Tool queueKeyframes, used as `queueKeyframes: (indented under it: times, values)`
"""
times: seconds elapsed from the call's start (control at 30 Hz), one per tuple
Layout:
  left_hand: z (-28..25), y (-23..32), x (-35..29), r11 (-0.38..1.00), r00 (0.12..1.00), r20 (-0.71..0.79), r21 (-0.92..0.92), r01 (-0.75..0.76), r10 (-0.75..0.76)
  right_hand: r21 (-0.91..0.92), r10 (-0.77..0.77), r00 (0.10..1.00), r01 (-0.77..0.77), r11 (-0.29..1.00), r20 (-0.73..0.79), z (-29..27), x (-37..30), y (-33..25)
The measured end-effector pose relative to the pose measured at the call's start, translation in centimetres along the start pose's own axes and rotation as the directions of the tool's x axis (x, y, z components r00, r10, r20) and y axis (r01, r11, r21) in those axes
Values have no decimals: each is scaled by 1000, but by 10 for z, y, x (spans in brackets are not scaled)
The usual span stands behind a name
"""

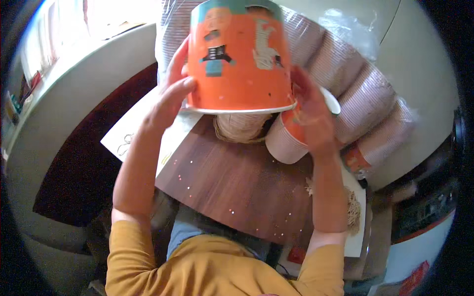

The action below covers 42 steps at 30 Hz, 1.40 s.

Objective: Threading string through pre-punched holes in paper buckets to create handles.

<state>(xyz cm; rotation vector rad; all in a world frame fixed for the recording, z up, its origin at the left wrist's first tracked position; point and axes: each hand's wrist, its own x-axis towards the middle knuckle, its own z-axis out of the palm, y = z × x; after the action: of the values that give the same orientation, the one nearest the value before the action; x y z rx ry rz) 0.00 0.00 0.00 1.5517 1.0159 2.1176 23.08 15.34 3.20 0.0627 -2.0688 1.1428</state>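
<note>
A large orange paper bucket (240, 81) with a teal band and printed figures is raised in front of me, its white rim along the lower edge. My left hand (173, 96) grips its left side, the thumb near the rim. At its right side is my right hand (313, 108), fingers against the wall and slightly blurred. Under the bucket, a ball of beige twine (242, 127) sits on the brown table (237, 182), partly covered from view. A second bucket, white and orange (286, 144), lies tilted beside the twine, partly behind my right hand.
Long stacks of nested containers (365, 98) in clear plastic wrap line the far right. White sheeting (140, 130) with loops of string lies at the left. Beige shredded strands (353, 212) are heaped by my right forearm. Small white and red specks dot the tabletop.
</note>
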Motion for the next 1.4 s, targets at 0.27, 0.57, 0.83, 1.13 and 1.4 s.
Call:
queueKeyframes:
  times: [0.27, 0.57, 0.83, 1.13, 1.4]
  values:
    - [31, 20, 81, 990, 975, 175, 12, -140, 136, -79, -190, 977, 183, 980, -91, -27, 52, -26]
    - [39, -99, 111, 990, 989, 95, 100, 104, -113, -221, -66, 987, 33, 975, -143, -35, 69, 89]
    - [30, -164, 72, 914, 989, 58, 393, 103, -136, -486, 440, 887, -449, 750, -140, -37, 31, 88]
    - [36, -135, -32, 704, 996, -88, 707, 65, -4, -995, -103, 990, -94, 25, -96, -85, -36, 27]
    - [150, -164, -70, 783, 976, 90, 614, 102, -198, -929, -156, 964, -151, 339, -214, -109, 7, 49]
